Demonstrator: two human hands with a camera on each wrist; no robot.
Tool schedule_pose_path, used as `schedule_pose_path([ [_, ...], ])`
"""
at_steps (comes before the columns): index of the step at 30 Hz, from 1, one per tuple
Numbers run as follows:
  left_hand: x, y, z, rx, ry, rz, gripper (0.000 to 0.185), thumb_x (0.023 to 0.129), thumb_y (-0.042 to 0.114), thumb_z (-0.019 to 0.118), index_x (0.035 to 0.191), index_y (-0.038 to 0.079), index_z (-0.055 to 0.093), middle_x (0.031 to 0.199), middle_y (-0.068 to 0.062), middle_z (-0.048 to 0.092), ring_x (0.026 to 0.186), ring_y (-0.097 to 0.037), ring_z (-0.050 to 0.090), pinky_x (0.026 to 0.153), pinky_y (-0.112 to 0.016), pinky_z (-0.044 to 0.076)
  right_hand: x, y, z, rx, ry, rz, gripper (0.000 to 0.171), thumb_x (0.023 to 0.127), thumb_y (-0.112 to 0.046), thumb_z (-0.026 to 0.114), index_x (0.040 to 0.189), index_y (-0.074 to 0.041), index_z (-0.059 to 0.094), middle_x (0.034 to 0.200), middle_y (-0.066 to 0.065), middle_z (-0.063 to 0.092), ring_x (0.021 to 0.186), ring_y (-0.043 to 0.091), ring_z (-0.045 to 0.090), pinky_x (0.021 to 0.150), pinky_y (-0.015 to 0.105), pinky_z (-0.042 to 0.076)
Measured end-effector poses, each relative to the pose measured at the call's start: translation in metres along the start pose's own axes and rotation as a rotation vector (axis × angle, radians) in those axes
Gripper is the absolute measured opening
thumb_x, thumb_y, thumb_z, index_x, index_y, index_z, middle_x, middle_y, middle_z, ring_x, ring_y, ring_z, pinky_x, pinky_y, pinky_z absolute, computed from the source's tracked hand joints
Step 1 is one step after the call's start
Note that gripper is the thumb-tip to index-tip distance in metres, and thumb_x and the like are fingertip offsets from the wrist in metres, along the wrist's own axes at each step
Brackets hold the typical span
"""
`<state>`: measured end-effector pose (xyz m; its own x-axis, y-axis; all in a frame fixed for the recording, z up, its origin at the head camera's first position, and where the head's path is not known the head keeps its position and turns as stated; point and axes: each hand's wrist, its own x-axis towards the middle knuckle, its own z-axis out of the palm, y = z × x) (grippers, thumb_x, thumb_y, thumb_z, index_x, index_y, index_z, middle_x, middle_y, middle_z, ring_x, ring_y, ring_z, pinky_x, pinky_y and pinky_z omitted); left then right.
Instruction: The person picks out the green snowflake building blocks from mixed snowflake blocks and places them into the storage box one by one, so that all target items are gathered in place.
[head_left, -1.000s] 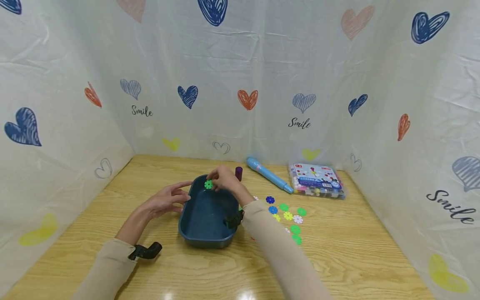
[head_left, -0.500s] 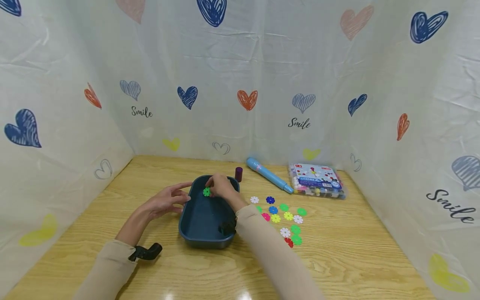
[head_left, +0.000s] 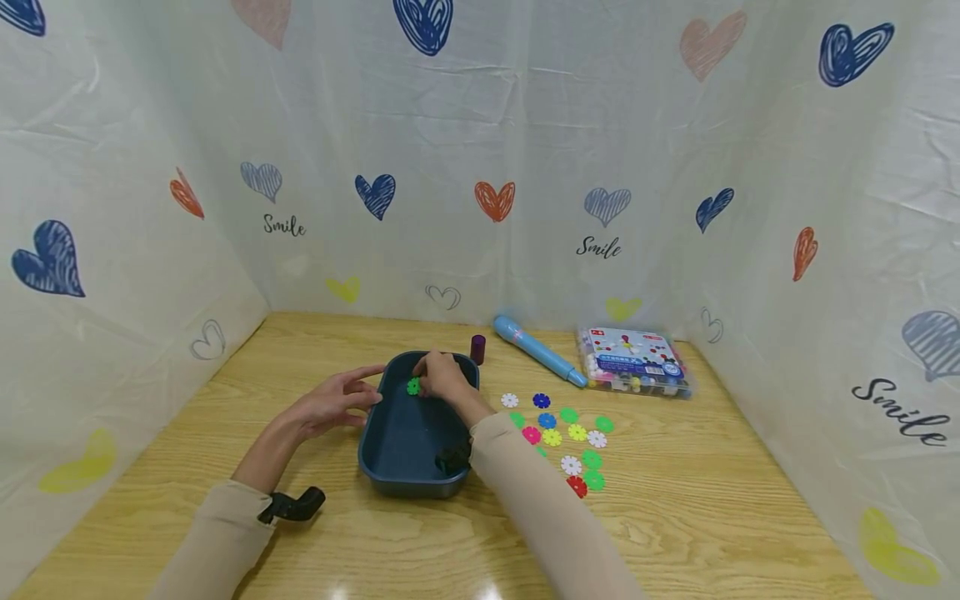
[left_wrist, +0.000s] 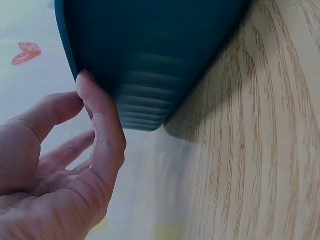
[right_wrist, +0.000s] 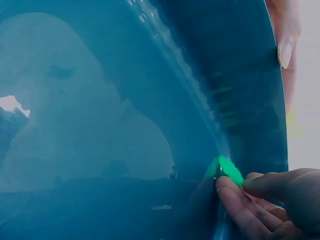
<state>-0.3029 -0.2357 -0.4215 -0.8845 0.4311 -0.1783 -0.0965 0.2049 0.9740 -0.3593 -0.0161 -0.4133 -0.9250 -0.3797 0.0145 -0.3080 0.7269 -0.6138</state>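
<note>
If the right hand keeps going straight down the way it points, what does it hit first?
Most likely the blue tub, its inner wall or floor: the right hand pinches a green flower disc inside it, close to the wall in the right wrist view. Depth is unclear.

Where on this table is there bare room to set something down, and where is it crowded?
Bare wood lies along the near edge of the table, in the far left corner behind the left hand, and right of the bead box. It is crowded between the blue tray and that box, where the flower discs lie scattered.
</note>
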Motion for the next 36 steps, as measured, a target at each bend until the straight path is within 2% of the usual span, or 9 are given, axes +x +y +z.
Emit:
schedule_pose_path([
  [5,0.000,0.000,0.000,-0.001,-0.002,0.004,0.071,0.099,0.021,0.060,0.157,0.016,0.020,0.129,-0.023,0.049,0.096,-0.017,0.060,0.074,-0.028,0.057,0.001,0.000,-0.006,-0.055,-0.033,-0.052,0.023,0.097,-0.006,0.057,0.116,-0.004,0.070,0.106,0.011,0.073,0.074,0.014,0.072,0.070,0.022,0.056],
  [10,-0.001,0.002,-0.001,0.010,-0.004,0.016,0.071,0.099,0.022,0.059,0.157,0.014,0.019,0.127,-0.022,0.050,0.096,-0.017,0.061,0.074,-0.028,0.057,0.000,-0.002,-0.022,-0.087,-0.084,-0.116,0.023,0.098,-0.010,0.058,0.116,-0.002,0.070,0.106,0.013,0.073,0.080,0.020,0.073,0.076,0.025,0.057],
  [15,0.000,0.002,-0.001,0.018,-0.009,0.015,0.072,0.099,0.022,0.059,0.158,0.013,0.019,0.130,-0.025,0.048,0.099,-0.018,0.060,0.076,-0.029,0.057,-0.006,-0.007,-0.047,0.017,-0.130,-0.089,0.025,0.099,-0.016,0.059,0.118,-0.002,0.068,0.112,0.014,0.071,0.088,0.025,0.073,0.074,0.026,0.057],
  [18,0.000,0.002,-0.001,0.016,0.000,0.005,0.071,0.099,0.022,0.059,0.157,0.013,0.020,0.131,-0.025,0.047,0.099,-0.019,0.060,0.077,-0.029,0.057,-0.012,-0.007,-0.064,0.091,-0.138,-0.103,0.028,0.098,-0.016,0.060,0.120,0.000,0.066,0.114,0.017,0.070,0.090,0.029,0.073,0.071,0.026,0.059],
  [25,0.001,0.001,-0.002,0.021,0.003,0.007,0.070,0.099,0.020,0.060,0.157,0.014,0.021,0.126,-0.022,0.049,0.093,-0.016,0.060,0.075,-0.027,0.058,-0.036,-0.003,-0.101,0.138,-0.133,-0.124,0.032,0.099,-0.019,0.060,0.125,0.000,0.063,0.116,0.023,0.068,0.097,0.038,0.070,0.085,0.043,0.059],
  [29,0.001,0.001,-0.002,0.026,0.003,0.007,0.070,0.099,0.021,0.060,0.157,0.013,0.021,0.127,-0.024,0.049,0.092,-0.016,0.060,0.075,-0.027,0.058,-0.053,0.005,-0.118,0.098,-0.115,-0.156,0.033,0.099,-0.021,0.059,0.126,-0.002,0.063,0.115,0.023,0.069,0.093,0.034,0.071,0.078,0.033,0.060],
  [32,0.000,0.001,-0.001,0.030,0.002,0.007,0.070,0.099,0.021,0.059,0.157,0.013,0.020,0.127,-0.024,0.049,0.093,-0.017,0.059,0.075,-0.028,0.057,-0.065,0.017,-0.126,0.064,-0.096,-0.192,0.032,0.099,-0.021,0.059,0.125,-0.001,0.064,0.112,0.021,0.069,0.085,0.026,0.072,0.072,0.027,0.059],
  [36,0.000,0.000,0.000,0.031,-0.005,0.008,0.070,0.100,0.021,0.058,0.157,0.013,0.020,0.125,-0.023,0.050,0.092,-0.017,0.059,0.076,-0.028,0.057,-0.083,0.038,-0.136,0.022,-0.089,-0.210,0.032,0.099,-0.022,0.059,0.123,-0.001,0.064,0.109,0.017,0.071,0.081,0.018,0.070,0.073,0.032,0.060],
])
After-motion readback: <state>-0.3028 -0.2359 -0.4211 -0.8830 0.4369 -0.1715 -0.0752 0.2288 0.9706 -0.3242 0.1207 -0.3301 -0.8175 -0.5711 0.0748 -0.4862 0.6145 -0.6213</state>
